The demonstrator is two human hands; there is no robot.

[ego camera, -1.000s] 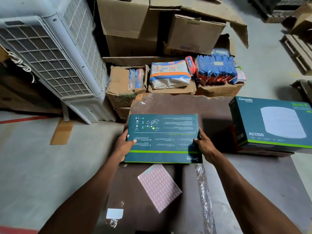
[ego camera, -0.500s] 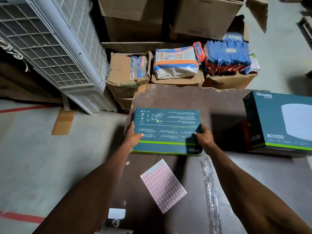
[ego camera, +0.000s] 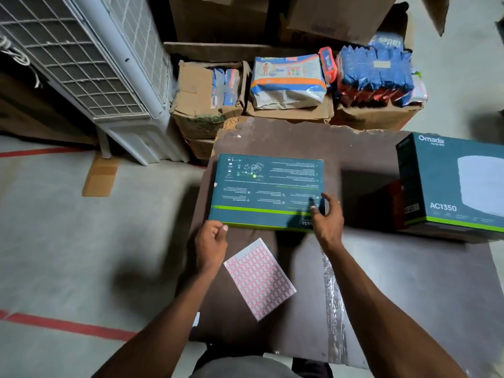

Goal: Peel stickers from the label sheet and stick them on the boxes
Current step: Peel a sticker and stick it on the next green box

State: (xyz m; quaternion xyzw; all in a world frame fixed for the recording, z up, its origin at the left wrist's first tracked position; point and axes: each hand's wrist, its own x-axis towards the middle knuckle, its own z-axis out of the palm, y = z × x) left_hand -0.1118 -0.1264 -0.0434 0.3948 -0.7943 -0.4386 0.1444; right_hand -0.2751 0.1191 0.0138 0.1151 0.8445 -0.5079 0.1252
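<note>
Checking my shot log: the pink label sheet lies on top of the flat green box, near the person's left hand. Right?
Not quite. The head view shows the label sheet lying on the brown board, in front of the flat green box, not on it. It is near the left hand.

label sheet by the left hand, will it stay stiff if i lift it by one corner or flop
The label sheet looks paper-thin and lies flat on the dark board, so it would probably droop from one corner. It likely weighs next to nothing and could slide when nudged. Its flush edges may be hard to catch with a fingertip.
</note>
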